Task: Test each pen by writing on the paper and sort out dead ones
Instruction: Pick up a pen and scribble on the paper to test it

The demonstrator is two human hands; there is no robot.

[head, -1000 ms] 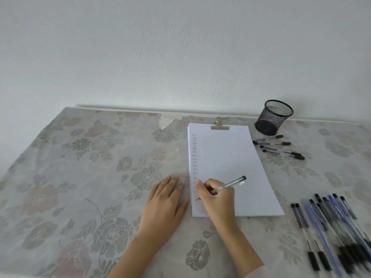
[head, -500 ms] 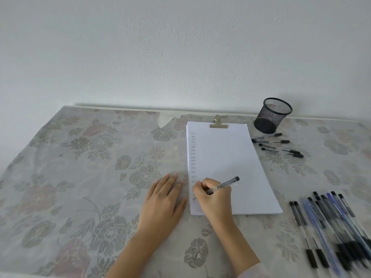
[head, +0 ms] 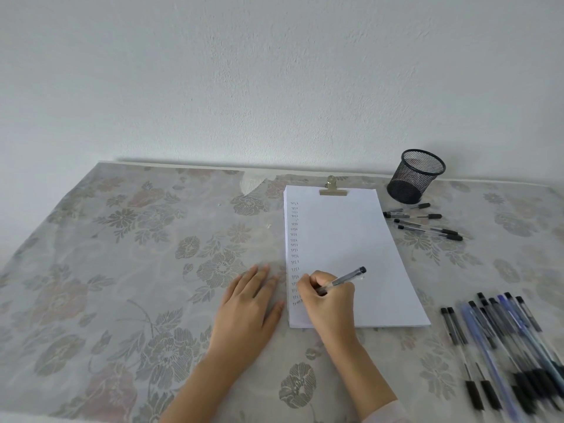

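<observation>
A mesh cup (head: 412, 181) and loose pens (head: 425, 226) sit right of the paper (head: 345, 239).

Blurred pile of pens (head: 515, 337), ends beyond the right edge; illegibly small written marks (head: 294, 240)

Matt white paper (head: 341, 248), black wire-mesh cup (head: 415, 178), seemingly brass clip (head: 332, 190), glossy floral tablecloth (head: 122, 270).

A table draped in grey floral cloth (head: 122, 270) bears a clipped white paper stack (head: 345, 239), a black wire-mesh cup (head: 415, 178), 4 loose clear pens (head: 425, 226) and a larger pen cluster (head: 503, 328).
</observation>
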